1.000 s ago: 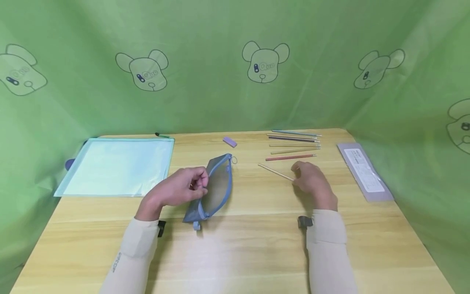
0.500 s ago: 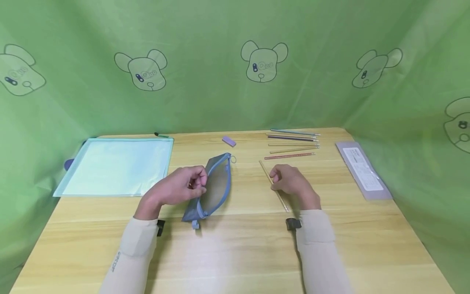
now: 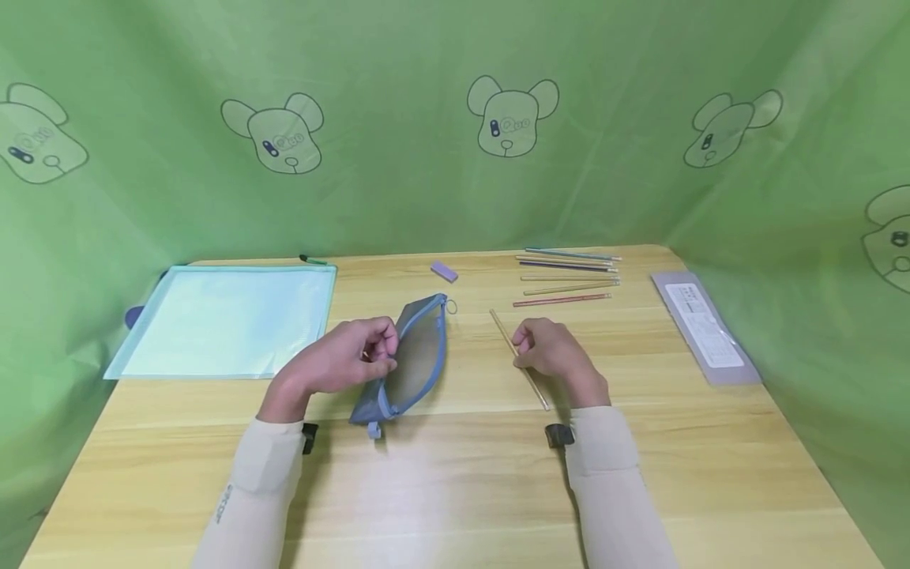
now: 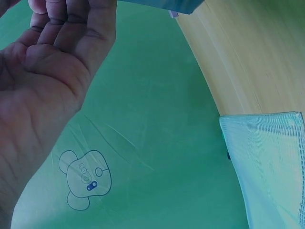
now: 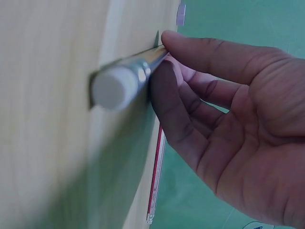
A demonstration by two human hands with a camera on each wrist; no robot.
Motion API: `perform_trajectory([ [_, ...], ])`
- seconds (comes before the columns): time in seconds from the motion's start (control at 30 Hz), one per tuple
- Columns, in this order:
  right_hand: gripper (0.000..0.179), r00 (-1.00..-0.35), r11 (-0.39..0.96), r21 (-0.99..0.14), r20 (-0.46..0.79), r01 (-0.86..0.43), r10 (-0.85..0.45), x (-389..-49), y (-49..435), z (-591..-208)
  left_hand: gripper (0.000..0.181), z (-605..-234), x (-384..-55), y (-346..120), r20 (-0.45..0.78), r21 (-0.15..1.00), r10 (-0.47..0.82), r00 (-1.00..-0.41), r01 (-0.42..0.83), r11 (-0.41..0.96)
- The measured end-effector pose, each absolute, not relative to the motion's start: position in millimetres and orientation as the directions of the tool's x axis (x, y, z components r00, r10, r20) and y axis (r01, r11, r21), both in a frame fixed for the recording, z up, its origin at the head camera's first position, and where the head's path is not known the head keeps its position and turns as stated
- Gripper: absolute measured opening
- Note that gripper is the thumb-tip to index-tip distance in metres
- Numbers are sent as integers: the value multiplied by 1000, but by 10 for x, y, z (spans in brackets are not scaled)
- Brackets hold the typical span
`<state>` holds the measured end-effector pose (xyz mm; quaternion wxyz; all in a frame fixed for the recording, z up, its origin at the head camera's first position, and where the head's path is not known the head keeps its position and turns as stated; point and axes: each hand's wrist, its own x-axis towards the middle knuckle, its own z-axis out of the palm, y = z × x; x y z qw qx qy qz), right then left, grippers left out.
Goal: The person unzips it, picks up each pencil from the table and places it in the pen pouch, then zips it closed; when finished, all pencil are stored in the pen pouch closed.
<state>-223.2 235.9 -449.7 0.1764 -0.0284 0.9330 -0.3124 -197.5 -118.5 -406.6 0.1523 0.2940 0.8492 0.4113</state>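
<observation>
A blue-grey zip pencil case (image 3: 419, 359) lies on the table with its mouth gaping to the right. My left hand (image 3: 334, 359) grips its left edge between curled fingers and thumb; only a corner of the case (image 4: 176, 5) shows in the left wrist view. To the right of the case, my right hand (image 3: 558, 352) pinches a yellowish pencil (image 3: 535, 387) near its middle. The pencil slants, its far end leftward. In the right wrist view the white eraser end (image 5: 114, 88) points at the camera, low over the table.
Several pencils, among them a red one (image 3: 562, 301), lie at the back right. A purple eraser (image 3: 444, 272) is behind the case. A light-blue mesh zip folder (image 3: 220, 324) lies left, a grey-purple packet (image 3: 706, 329) far right. Green curtains surround the table.
My right hand has moved left with the pencil, whose eraser end has swung toward me. The left hand has hardly moved on the pencil case.
</observation>
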Motion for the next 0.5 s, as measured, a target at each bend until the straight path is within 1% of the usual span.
perform_trajectory([
  [0.23, 25, -929, 788, -615, -316, 44, -195, -2230, 2266, -4505, 15, -4047, -1973, -1194, -31, 794, 622, -783, 358, 491],
  [0.5, 24, -925, 805, -593, -310, 8, -219, -2228, 2177, -4525, 14, -4063, -1984, -1200, -33, 793, 621, -783, 357, 493],
])
